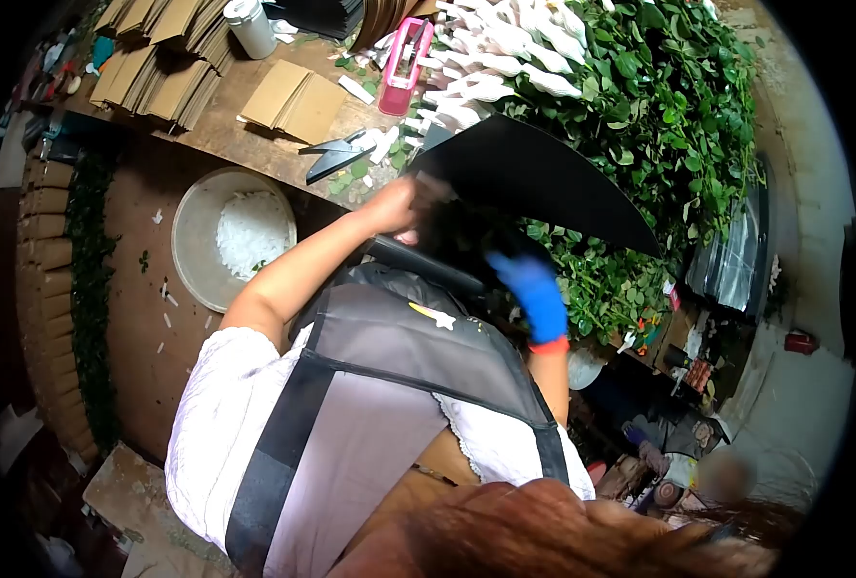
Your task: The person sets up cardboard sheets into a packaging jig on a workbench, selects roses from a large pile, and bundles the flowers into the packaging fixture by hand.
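Note:
My bare left hand (395, 208) is curled at the near edge of the workbench, beside the lower left end of a large black sheet (543, 178). Its fingertips are blurred, and whatever they close on is lost in dark shadow. My right hand (532, 289), in a blue glove with a red cuff, is smeared by motion below the sheet. Green leafy stems (601, 289) lie close beside the glove. The sheet stands up in a curve and covers part of the leaves. Behind it, many flower heads in white sleeves (529, 43) are stacked.
Scissors (336, 154), folded brown cardboard (293, 101), a pink holder (406, 67) and a white container (250, 27) lie on the workbench (216, 106). A bucket (189, 260) with white bits stands at left. Another person (683, 462) is at lower right.

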Tool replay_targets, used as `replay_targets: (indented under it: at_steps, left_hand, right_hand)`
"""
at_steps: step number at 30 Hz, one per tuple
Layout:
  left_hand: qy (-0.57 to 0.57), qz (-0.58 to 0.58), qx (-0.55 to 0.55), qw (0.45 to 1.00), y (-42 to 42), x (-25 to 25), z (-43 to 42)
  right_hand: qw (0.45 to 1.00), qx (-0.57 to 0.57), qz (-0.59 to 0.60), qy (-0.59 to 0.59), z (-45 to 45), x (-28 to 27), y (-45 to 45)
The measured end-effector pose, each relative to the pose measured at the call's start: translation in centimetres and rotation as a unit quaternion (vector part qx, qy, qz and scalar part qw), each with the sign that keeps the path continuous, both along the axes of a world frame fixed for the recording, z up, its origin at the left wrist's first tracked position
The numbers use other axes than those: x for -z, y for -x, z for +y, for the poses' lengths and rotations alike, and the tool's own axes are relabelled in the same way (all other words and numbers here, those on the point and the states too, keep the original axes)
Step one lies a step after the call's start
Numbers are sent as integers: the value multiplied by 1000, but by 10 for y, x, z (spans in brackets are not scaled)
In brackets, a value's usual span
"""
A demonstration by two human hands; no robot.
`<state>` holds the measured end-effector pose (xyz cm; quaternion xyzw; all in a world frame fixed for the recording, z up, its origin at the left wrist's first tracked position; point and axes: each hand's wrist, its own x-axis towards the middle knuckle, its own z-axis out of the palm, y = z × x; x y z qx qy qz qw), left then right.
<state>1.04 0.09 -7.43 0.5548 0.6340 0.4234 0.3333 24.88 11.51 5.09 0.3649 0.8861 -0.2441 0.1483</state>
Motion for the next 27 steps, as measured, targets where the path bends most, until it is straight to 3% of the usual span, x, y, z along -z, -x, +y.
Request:
replay_targets:
  at_steps: [1,4,7,8,11,14,16,18,19,21,22,25,26,27]
  left_hand:
    - [-9,23,7,1000,0,4,1]
    - [-86,74,-2,993,1,-15,-1]
    - [-80,24,-15,996,5,-18,7]
    - [16,15,-32,999,4,-19,9]
    - [72,-72,-106,989,-1,-23,14]
    - [81,-3,-184,980,-3,-24,12]
    - [74,-62,-256,962,-5,-14,7]
    - [44,-122,-366,921,-1,13,2]
    - [-33,-224,-379,897,12,1,-3]
    - [-83,-42,-344,934,42,12,-17]
    - [56,-113,-308,943,48,15,-22]
    - [48,-92,-221,970,35,26,-11]
    - [182,-122,-186,958,33,25,-7]
    - [240,-76,-154,955,30,5,-1]
  right_hand:
    - [996,49,-55,48,-10,-13,37]
    - [964,-102,158,-187,17,108,30]
    - [959,-86,115,-245,26,142,39]
    - [958,-86,131,-240,29,147,37]
    - [962,-79,140,-219,26,137,40]
    - [964,-85,128,-217,25,137,43]
    - [945,-106,169,-258,21,137,42]
    - [968,-86,135,-194,20,120,45]
    - [977,-73,118,-161,16,111,48]
    - [983,-59,132,-112,20,114,48]
    - [985,-54,139,-89,23,115,50]
    - [984,-46,162,-54,23,112,58]
    - [983,-47,169,-60,22,110,62]
    - [981,-49,176,-72,20,106,65]
